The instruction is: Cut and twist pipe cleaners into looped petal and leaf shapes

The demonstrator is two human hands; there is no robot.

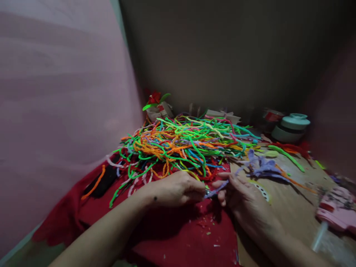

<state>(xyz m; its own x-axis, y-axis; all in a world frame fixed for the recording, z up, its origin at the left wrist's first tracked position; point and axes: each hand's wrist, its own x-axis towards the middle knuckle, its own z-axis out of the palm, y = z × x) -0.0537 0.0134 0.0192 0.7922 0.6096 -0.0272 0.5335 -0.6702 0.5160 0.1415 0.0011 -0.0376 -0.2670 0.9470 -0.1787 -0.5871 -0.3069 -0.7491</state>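
My left hand [182, 188] is closed, its fingers curled in above the red cloth. A small shiny metal bit shows at its fingertips; the rest of what it grips is hidden. Thumb and fingers of my right hand [241, 193] pinch a purple pipe cleaner [217, 190], whose lower end reaches the left fingertips. Just beyond the right hand lies a bunch of bent purple pipe cleaner pieces [261, 166]. A large tangled heap of pipe cleaners [183, 139], mostly green and orange, spreads behind both hands.
Red cloth [178, 237] covers the left of the work surface, with tiny clippings on it; brown board [289, 207] lies at right. A pink glue gun [338, 211] rests at far right. Behind stand a mint-lidded container [292, 128] and a red flower [154, 98]. A pale wall rises at left.
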